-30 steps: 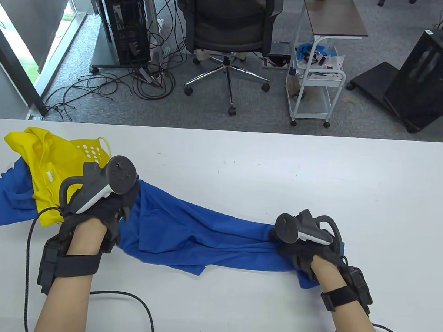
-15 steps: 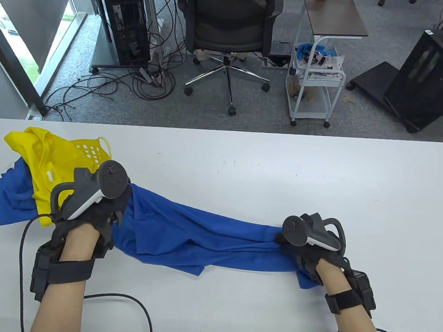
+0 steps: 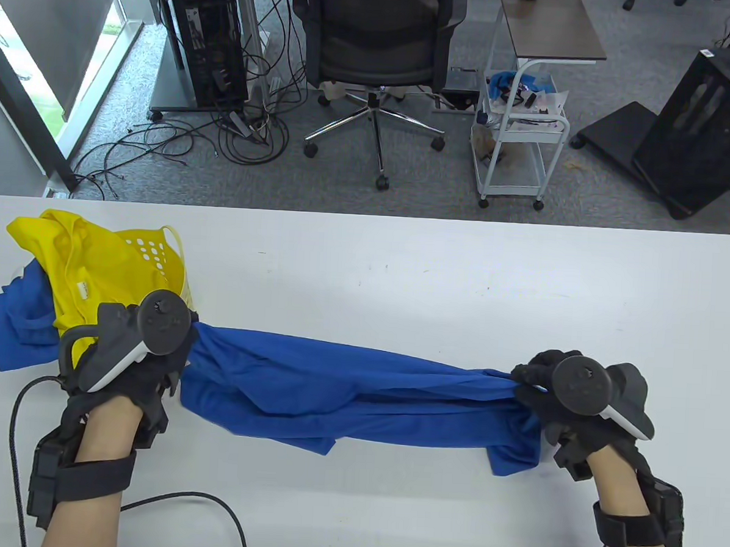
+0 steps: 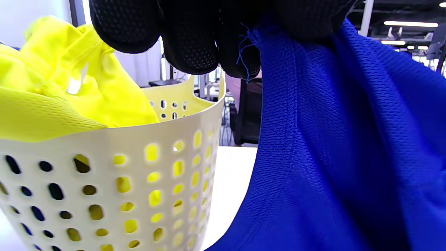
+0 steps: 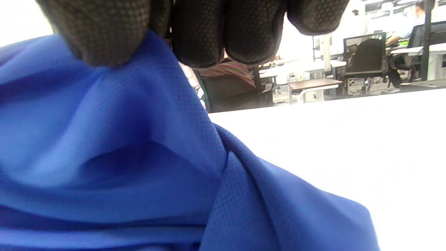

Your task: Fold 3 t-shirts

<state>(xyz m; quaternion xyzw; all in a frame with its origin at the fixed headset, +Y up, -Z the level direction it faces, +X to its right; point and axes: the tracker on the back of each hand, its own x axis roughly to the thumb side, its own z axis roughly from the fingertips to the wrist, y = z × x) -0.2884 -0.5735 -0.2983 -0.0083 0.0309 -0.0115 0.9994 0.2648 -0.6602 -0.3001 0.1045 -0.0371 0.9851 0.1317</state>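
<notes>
A blue t-shirt [image 3: 358, 395] is stretched taut left to right across the front of the white table [image 3: 438, 277], bunched lengthwise. My left hand [image 3: 180, 352] grips its left end; the wrist view shows the gloved fingers [image 4: 195, 38] closed on the blue fabric [image 4: 341, 139]. My right hand [image 3: 527, 383] grips its right end, fingers [image 5: 198, 31] pinching the fabric [image 5: 115, 157]. A yellow t-shirt [image 3: 78, 264] lies heaped in a cream perforated basket [image 3: 158, 250] at far left. Another blue t-shirt [image 3: 17, 322] lies under and beside it.
The basket [image 4: 115, 174] stands just left of my left hand. Glove cables [image 3: 206, 503] trail over the table's front edge. An office chair [image 3: 376, 54] and a white cart [image 3: 519, 122] stand on the floor beyond the far edge.
Both hands moved apart, the left to the left and the right to the right and slightly back. The blue t-shirt went from slack and slanted to stretched nearly straight.
</notes>
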